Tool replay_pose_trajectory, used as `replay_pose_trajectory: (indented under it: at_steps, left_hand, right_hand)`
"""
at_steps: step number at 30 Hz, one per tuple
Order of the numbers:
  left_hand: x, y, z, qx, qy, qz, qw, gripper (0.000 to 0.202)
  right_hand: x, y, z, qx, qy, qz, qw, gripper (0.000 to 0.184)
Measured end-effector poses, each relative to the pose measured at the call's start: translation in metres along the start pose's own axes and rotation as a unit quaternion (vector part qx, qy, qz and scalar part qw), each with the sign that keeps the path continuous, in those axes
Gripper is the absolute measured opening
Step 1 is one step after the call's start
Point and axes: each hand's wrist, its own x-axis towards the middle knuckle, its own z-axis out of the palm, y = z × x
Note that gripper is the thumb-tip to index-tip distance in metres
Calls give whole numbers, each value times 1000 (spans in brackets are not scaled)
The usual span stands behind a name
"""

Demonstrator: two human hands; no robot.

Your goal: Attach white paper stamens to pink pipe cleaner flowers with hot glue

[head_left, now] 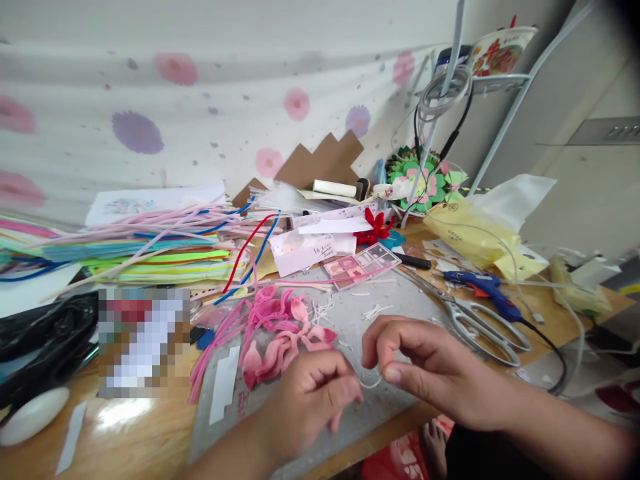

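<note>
Over the grey work mat (400, 440), a thin white string-like piece (371, 385) curves between my two hands. My right hand (425, 367) pinches one end of it between thumb and forefinger. My left hand (320, 390) is curled with thumb and fingers together at the other end; its fingertips are partly hidden. Just beyond my left hand lie pink fuzzy petals (280, 353) with long pink pipe-cleaner stems (215, 357). Short white pieces (323, 310) are scattered behind them. A pink makeup palette (357, 267) lies farther back on the mat.
Silver scissors (475, 323) and a blue glue gun (483, 290) lie at the right, the gun's cord trailing off the edge. Bundles of coloured pipe cleaners (160, 257) are piled at the back left. A white paper strip (225, 383) lies left of the petals.
</note>
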Motion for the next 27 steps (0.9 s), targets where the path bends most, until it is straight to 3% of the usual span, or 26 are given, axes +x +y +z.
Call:
replay_pose_trajectory:
  at_steps: [3,8,15,22,27]
  left_hand:
    - [4,2,1,-25,-3,39,999,41]
    - [7,1,8,-79,10,-39,996,32]
    - [5,3,7,-33,31,-22,999,15]
    - [6,-2,2,-6,16,32,999,16]
    - [5,0,2,-21,14,8,1000,18]
  right_hand:
    - [-1,2,3,-79,-22,-7,997,10]
    - [-2,7,9,-159,-19,-31,987,13]
    - [0,9,12,-166,-5,-45,985,13]
    - [2,5,13,-159,-18,-37,986,13]
    - [1,13,11,-146,-3,-11,989,10]
